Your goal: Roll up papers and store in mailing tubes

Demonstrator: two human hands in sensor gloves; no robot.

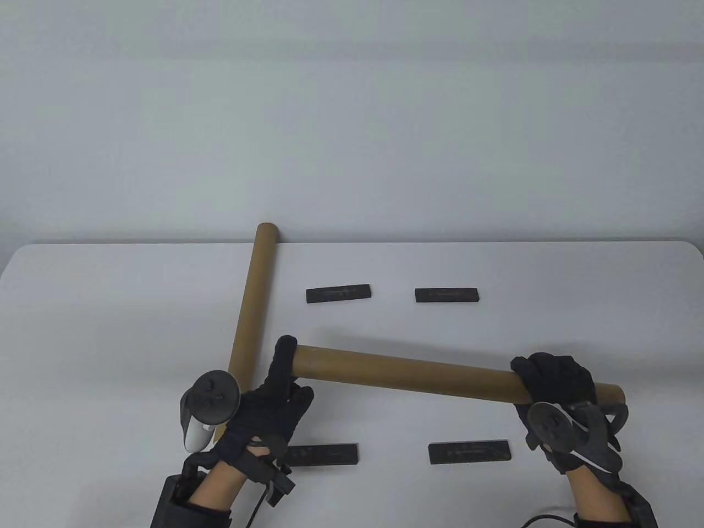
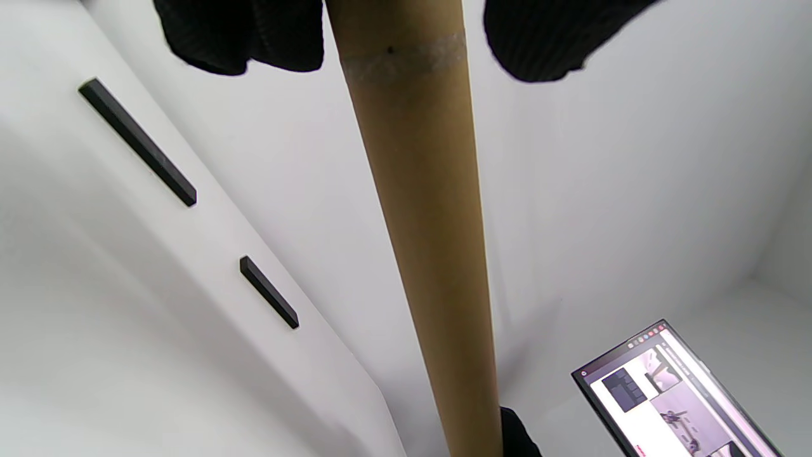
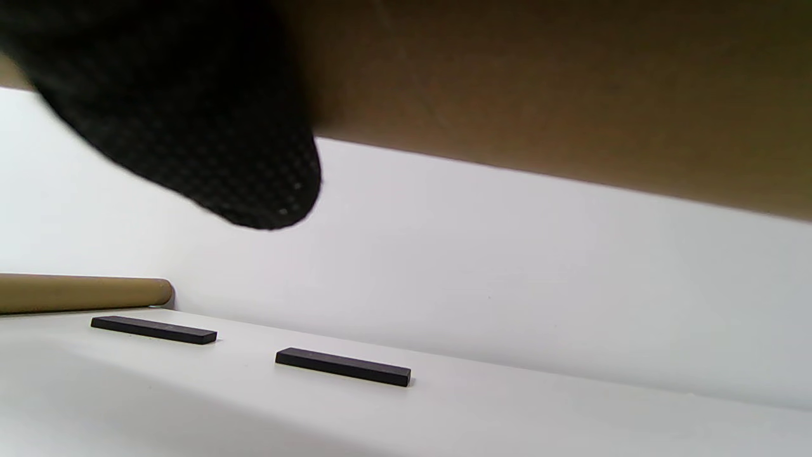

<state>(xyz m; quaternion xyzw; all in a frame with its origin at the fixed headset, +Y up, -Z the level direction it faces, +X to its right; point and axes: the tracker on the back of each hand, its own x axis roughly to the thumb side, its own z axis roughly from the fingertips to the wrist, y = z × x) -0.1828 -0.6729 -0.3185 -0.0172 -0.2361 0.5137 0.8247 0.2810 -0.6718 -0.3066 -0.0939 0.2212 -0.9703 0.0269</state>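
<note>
Table [image 1: 110, 308]: white, rounded corners, set against a pale wall; carries everything below.
Held tube [image 1: 418, 374]: brown cardboard mailing tube, long, lying roughly crosswise over the near half of the table, its right end a little nearer the viewer. Looks raised off the surface, since the right wrist view shows table below it. A pale tape band rings it near the left end in the left wrist view.
Second tube [image 1: 254, 291]: same brown card, lying on the table left of centre, running from the far edge toward the near left; its far end overhangs the table's back edge. Near end hidden behind the left tracker. Apart from the held tube.
Right hand [image 1: 555, 385]: black glove, fingers [image 1: 528, 369] wrapped over the held tube close to its right end, gripping it.
Left hand [image 1: 275, 396]: black glove, at the held tube's left end; one finger stretched up across the end face, the rest loosely spread and not closed around anything. Whether the palm presses the end, cannot tell.
Screen [image 2: 672, 393]: lit display at the lower right of the left wrist view, off the table.
Black bars: four flat strips on the table, far left [image 1: 339, 293], far right [image 1: 446, 295], near left [image 1: 324, 454], near right [image 1: 469, 452]; the held tube passes between the far and near pairs.
</note>
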